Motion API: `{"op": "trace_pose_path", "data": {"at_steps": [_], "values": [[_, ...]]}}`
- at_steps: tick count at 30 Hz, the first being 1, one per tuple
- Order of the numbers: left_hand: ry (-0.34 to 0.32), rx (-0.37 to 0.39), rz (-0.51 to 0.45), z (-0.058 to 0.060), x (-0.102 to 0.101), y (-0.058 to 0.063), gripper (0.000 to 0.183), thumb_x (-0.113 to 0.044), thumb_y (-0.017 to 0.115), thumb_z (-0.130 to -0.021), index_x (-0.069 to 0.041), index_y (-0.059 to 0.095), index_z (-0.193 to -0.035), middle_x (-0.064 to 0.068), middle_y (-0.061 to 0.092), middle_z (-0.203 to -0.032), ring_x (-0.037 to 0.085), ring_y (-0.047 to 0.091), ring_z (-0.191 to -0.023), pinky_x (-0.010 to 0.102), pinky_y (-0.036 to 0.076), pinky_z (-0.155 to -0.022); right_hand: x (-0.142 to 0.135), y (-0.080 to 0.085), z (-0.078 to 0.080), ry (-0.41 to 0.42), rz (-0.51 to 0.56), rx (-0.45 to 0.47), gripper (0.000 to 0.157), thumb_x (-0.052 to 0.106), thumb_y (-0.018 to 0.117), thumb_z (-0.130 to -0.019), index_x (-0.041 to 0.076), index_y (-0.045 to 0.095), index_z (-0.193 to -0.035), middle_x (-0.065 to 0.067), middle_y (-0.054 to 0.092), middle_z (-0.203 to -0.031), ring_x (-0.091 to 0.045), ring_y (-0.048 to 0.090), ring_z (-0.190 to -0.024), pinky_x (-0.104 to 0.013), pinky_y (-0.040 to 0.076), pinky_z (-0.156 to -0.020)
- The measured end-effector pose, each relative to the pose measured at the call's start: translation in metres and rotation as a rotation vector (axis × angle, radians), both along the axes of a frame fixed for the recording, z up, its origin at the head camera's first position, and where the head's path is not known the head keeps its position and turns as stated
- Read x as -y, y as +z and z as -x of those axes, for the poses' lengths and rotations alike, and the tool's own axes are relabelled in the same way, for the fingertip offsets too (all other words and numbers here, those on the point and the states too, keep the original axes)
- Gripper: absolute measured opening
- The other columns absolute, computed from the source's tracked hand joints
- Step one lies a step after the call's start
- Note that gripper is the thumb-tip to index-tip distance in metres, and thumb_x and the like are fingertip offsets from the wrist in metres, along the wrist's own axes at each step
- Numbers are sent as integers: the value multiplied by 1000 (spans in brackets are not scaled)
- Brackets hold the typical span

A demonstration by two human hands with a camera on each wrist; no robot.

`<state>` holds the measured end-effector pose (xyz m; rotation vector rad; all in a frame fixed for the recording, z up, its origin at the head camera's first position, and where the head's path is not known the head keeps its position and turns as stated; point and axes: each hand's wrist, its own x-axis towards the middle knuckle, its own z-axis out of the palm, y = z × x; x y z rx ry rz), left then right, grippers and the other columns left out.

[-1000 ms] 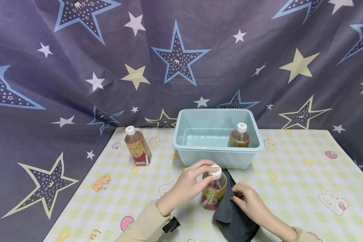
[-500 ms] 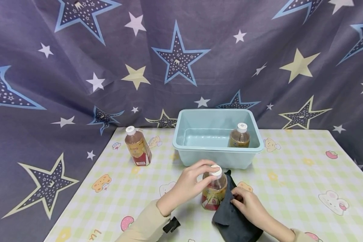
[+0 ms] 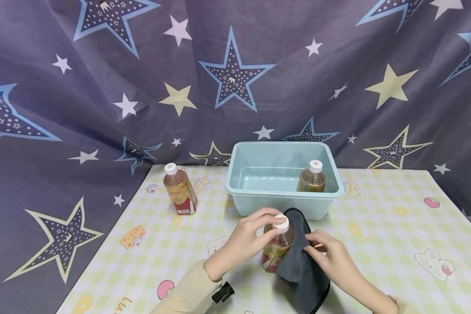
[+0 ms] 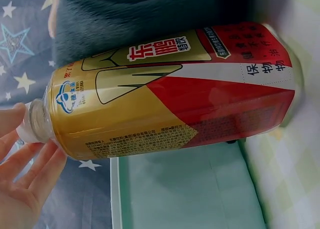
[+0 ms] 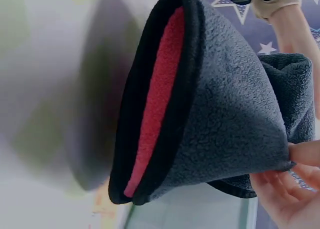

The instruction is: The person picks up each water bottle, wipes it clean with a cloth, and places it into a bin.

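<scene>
A drink bottle [image 3: 274,253] with a white cap stands upright on the table, its gold and red label plain in the left wrist view. My left hand [image 3: 251,233] pinches its cap between thumb and fingers. Against the bottle's right side lies a dark grey cloth [image 3: 304,266] with black edging; its red underside shows in the right wrist view. My right hand [image 3: 331,257] pinches a fold of this cloth [image 5: 225,104] between thumb and fingertips, and the rest hangs down to the table. The cloth hides part of the bottle's right side.
Behind the hands stands a light blue plastic tub [image 3: 284,198] with another bottle [image 3: 312,178] upright at its right end. A third bottle [image 3: 180,192] stands at the back left of the checked tablecloth [image 3: 384,226]. A star-patterned curtain [image 3: 235,126] hangs behind the table.
My right hand has shifted slightly right with the cloth, which now stands higher behind the bottle and lifts more at its lower edge. My left hand stays on the bottle cap.
</scene>
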<state>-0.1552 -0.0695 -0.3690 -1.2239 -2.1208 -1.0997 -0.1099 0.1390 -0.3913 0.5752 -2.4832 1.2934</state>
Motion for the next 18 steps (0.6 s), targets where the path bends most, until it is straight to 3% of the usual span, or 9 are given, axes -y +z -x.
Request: {"op": "trace_pose_path", "data": {"at_steps": [5, 10, 18], "values": [[1, 1, 3, -1, 0, 0, 19, -12, 63, -81, -8, 64, -100, 3, 58, -105, 9, 57, -96, 16, 44, -83, 0, 7, 0, 12, 19, -87, 21, -8, 66, -73, 4, 65, -90, 1, 59, -85, -12, 59, -70, -22, 51, -58], [1, 5, 5, -1, -1, 1, 19, -11, 63, -81, -8, 64, -100, 3, 58, -106, 8, 57, -96, 16, 44, -83, 1, 12, 0, 3, 10, -86, 23, -8, 66, -72, 3, 65, -91, -1, 60, -87, -14, 60, -70, -21, 51, -58], [8, -8, 9, -1, -2, 2, 19, -11, 63, -81, -8, 64, -100, 3, 58, -105, 8, 57, -95, 15, 44, -83, 0, 11, 2, 23, 25, -74, 24, -12, 65, -71, 5, 64, -87, -1, 59, -85, -8, 59, -69, -21, 51, -57]]}}
